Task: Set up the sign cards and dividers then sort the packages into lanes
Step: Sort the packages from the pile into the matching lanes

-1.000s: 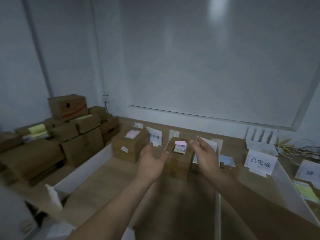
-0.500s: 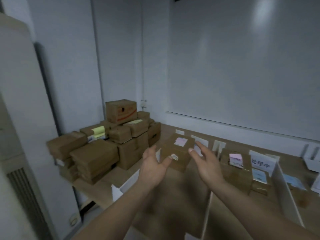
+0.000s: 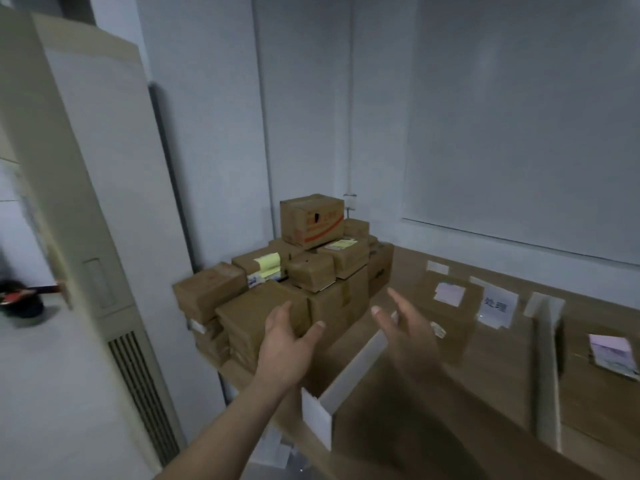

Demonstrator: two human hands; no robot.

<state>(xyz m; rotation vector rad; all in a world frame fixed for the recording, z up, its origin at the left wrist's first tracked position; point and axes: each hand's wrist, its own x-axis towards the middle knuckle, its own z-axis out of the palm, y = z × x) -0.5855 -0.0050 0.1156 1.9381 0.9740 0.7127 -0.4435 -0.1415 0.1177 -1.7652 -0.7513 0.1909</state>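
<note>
Head view: taking the stack of cardboard packages (image 3: 298, 271) as my landmark, I see a tall cream cabinet (image 3: 79, 209) with a vent grille well to its left. The stack sits at the table's (image 3: 498, 386) far-left corner against the wall, brown boxes piled several high, 1 with a red stripe on top and 2 carrying yellow labels; the blur hides finer print. My left hand (image 3: 282, 344) hangs just in front of the stack, fingers spread, palm turned right, holding nothing. To the stack's right a white divider (image 3: 349, 372) runs its long axis from near me toward the wall. My right hand (image 3: 407, 330) hovers above it, fingers spread, empty. Further right stands a package with a pink label (image 3: 446, 306), then a white sign card (image 3: 497, 306) upright, facing me, then a second divider (image 3: 547, 368).
</note>
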